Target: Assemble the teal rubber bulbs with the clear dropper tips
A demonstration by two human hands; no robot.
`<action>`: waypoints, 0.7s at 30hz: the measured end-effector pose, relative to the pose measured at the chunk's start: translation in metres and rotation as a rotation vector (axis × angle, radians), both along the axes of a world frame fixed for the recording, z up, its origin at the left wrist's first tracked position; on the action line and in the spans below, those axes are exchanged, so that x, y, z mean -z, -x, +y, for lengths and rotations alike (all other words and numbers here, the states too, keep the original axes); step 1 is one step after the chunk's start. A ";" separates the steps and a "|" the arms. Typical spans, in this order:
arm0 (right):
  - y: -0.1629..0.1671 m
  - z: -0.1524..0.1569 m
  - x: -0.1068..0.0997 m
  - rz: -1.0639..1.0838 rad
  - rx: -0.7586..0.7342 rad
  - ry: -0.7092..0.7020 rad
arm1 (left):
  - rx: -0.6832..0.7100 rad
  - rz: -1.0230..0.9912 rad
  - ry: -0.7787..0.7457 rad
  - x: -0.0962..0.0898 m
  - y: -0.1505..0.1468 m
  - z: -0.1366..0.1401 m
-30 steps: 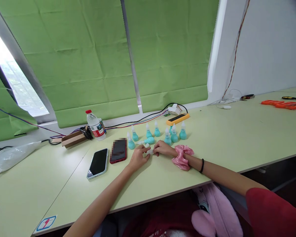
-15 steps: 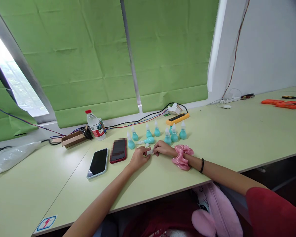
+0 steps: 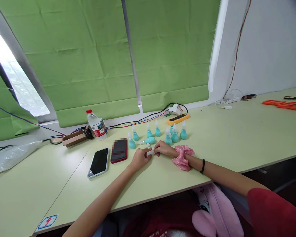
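Between my two hands is a small whitish translucent piece [image 3: 150, 152], too small to make out fully. My left hand [image 3: 140, 159] has its fingers closed on the left end of it. The fingertips of my right hand [image 3: 163, 148] pinch its right end. Just beyond, a teal squeeze bulb with a clear tip [image 3: 149, 140] lies on its side, with a small white piece [image 3: 148, 145] in front of it. Several more teal bulbs with clear tips stand upright behind, one bulb [image 3: 131, 143] at the left and another [image 3: 184, 133] at the right.
Left of my hands lie a red-cased phone [image 3: 119, 152] and a pale-cased phone [image 3: 98, 163]. Farther back are a water bottle [image 3: 96, 126], an open cardboard box [image 3: 74, 139], cables and a yellow power strip [image 3: 178, 119]. Orange parts [image 3: 283, 104] lie far right.
My hands stay almost in place around the whitish piece, which shows a little more between the fingers now. The whole view has shifted slightly.
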State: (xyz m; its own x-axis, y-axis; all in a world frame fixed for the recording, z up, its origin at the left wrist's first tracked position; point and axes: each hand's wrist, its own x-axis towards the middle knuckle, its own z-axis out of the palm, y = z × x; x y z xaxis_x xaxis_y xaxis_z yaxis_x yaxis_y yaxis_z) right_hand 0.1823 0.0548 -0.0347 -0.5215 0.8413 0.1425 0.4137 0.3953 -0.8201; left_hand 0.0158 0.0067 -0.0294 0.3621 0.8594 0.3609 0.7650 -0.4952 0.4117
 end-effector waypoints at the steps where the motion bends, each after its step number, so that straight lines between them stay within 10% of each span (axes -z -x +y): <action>1: 0.000 0.000 0.000 0.006 -0.002 0.001 | 0.002 0.002 -0.008 0.001 0.000 0.000; 10: 0.005 -0.006 -0.005 0.115 -0.061 -0.062 | -0.076 -0.221 -0.143 -0.011 0.006 0.001; 21: 0.006 -0.013 -0.006 0.218 -0.160 -0.212 | 0.166 -0.446 0.383 -0.009 0.011 0.008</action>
State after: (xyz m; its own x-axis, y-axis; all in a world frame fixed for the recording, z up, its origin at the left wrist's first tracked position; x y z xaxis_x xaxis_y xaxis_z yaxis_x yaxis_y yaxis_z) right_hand 0.1761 0.0416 -0.0285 -0.5825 0.6910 0.4280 0.1566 0.6121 -0.7751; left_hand 0.0045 0.0148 -0.0202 0.3870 0.9033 0.1851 0.4031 -0.3463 0.8471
